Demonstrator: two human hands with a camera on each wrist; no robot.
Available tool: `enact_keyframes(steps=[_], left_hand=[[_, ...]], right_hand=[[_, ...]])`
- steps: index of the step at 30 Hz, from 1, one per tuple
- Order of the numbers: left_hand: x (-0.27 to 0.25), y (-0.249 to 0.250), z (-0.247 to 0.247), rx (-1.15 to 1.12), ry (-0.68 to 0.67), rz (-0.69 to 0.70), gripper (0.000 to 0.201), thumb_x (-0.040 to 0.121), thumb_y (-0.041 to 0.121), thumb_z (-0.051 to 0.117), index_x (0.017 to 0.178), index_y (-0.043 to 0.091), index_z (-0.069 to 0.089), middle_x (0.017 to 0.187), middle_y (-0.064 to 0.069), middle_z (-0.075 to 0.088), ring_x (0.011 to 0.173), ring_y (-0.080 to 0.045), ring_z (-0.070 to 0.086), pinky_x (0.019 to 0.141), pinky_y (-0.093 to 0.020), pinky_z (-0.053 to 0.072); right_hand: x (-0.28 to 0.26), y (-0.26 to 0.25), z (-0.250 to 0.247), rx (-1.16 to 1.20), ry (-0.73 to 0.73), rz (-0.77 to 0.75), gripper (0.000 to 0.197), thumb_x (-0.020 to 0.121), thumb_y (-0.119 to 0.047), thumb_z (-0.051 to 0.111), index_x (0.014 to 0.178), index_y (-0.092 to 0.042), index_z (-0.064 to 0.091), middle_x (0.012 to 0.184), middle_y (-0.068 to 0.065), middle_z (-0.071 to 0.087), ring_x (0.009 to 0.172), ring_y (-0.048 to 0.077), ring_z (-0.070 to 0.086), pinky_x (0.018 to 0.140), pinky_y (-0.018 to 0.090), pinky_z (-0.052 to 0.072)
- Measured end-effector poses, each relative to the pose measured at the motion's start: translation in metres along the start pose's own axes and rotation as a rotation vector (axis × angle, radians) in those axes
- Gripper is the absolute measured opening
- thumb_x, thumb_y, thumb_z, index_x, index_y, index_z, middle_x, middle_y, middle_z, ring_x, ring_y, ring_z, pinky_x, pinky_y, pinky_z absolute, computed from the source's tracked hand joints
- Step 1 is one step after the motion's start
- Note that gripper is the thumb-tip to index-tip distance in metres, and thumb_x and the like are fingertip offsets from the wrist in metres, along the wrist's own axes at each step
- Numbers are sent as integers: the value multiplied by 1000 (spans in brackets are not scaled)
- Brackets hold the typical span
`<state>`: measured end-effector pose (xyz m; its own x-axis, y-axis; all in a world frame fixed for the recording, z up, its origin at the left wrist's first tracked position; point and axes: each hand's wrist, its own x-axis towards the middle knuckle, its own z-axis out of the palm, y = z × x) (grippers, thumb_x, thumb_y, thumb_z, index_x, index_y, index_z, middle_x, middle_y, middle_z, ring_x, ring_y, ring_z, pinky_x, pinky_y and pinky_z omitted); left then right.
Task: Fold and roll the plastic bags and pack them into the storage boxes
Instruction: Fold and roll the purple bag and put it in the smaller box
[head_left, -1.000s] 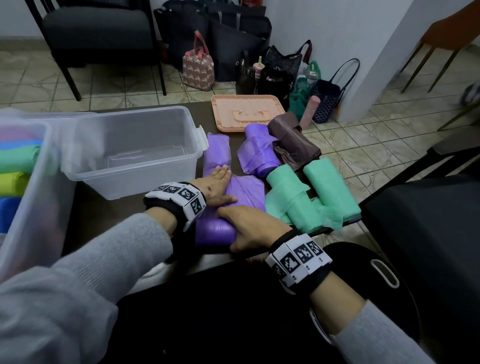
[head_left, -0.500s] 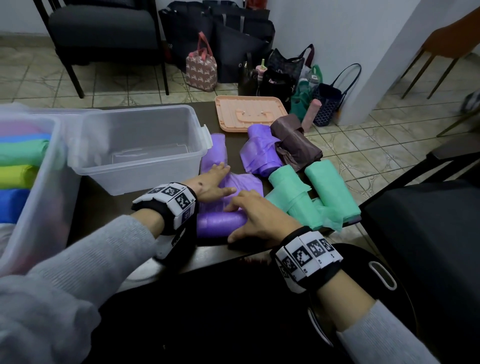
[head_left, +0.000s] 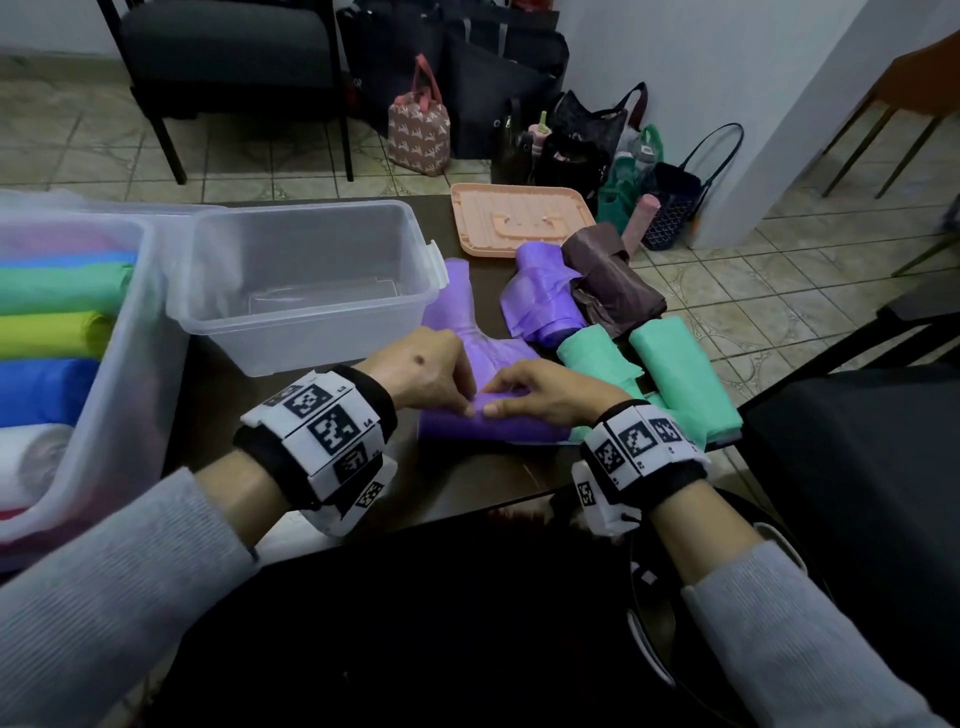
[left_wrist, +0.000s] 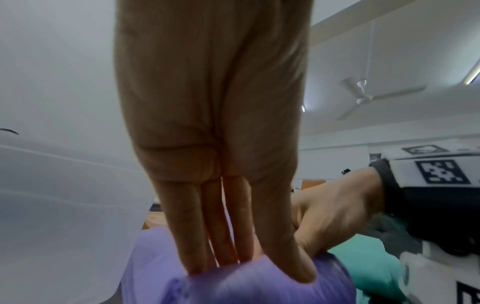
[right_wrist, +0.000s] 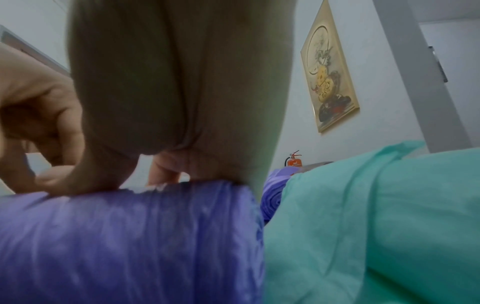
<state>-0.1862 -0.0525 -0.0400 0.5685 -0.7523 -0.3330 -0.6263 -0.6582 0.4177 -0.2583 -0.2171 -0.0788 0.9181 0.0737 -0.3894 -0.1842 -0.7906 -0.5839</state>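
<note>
A purple plastic bag (head_left: 488, 428) lies near the table's front edge, its near part rolled into a thick tube and its far part (head_left: 452, 296) still flat beside the empty clear box (head_left: 332, 332). My left hand (head_left: 436, 376) and right hand (head_left: 540, 392) sit side by side on the roll's middle, fingers curled over its far side and thumbs on the near side. In the left wrist view the left fingers (left_wrist: 221, 226) wrap over the purple roll (left_wrist: 259, 288). In the right wrist view the right hand (right_wrist: 168, 102) grips the roll (right_wrist: 130, 236).
A large clear box (head_left: 130, 364) on the left holds several coloured rolls. Green rolled bags (head_left: 680, 374) lie right of my hands, with another purple bag (head_left: 545, 301) and a brown one (head_left: 613, 280) behind them. A peach lid (head_left: 519, 218) lies at the far edge. A black chair (head_left: 857, 467) stands at right.
The left hand left the flat part of the bag and joined the right hand on the roll. Both hands now curl round the roll's middle, and the roll lies farther along the bag.
</note>
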Motion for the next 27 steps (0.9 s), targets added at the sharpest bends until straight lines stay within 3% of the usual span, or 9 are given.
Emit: enact_keyframes(steps=[4,7,10,14,17,19,23,25,27], left_hand=[[-2,-4,7,26,-17,7,59,67,27,83,121,16,62,115,-4,65,104,-20,59,81,-23,44],[2,-9,12,34,17,10,59,67,17,82,121,15,60,119,-6,63,108,-22,57,86,-28,46],[11,-11,11,75,-5,4,53,74,13,75,125,14,57,124,-7,60,112,-22,54,85,-24,41],[23,-15,-1,98,-179,0,45,83,16,66,127,17,57,123,-4,61,110,-22,56,96,-32,46],[28,-20,-9,93,-254,-7,43,87,17,62,129,13,56,127,-6,60,113,-23,56,101,-35,43],[27,-21,-10,56,-167,-19,51,85,17,66,133,10,51,131,-7,56,118,-23,53,101,-30,41],[19,-18,-1,40,42,41,42,83,11,63,125,12,59,123,-6,62,108,-19,57,82,-19,38],[17,-17,6,58,43,33,49,78,18,72,125,13,59,119,-7,63,100,-19,57,79,-22,40],[19,-18,12,70,43,15,63,69,23,81,126,13,57,119,-9,62,106,-23,57,84,-27,43]], right_hand=[[4,0,-1,5,19,36,38,90,-34,59,122,-13,59,106,1,62,96,10,53,83,18,37],[4,-5,5,-28,241,46,35,86,-32,66,110,-8,59,99,4,58,91,15,50,79,22,37],[-4,-15,19,-303,410,13,38,82,-39,66,106,-11,59,109,9,58,103,25,48,90,37,39],[-9,-19,43,-500,371,21,64,78,-44,68,130,-13,47,126,9,52,117,28,46,99,37,33],[-4,-19,43,-545,360,27,62,87,-43,57,139,-16,38,135,8,48,124,26,43,104,35,25],[1,-20,37,-554,306,53,60,90,-43,52,141,-16,35,138,8,45,127,26,39,106,36,23],[8,-26,21,-493,144,122,58,93,-43,47,143,-17,32,143,8,39,132,27,33,107,39,23],[12,-27,13,-462,70,149,55,94,-44,46,140,-17,35,141,10,40,131,28,34,106,40,24],[15,-26,8,-396,54,162,54,92,-45,50,136,-16,37,137,11,43,127,29,37,104,40,27]])
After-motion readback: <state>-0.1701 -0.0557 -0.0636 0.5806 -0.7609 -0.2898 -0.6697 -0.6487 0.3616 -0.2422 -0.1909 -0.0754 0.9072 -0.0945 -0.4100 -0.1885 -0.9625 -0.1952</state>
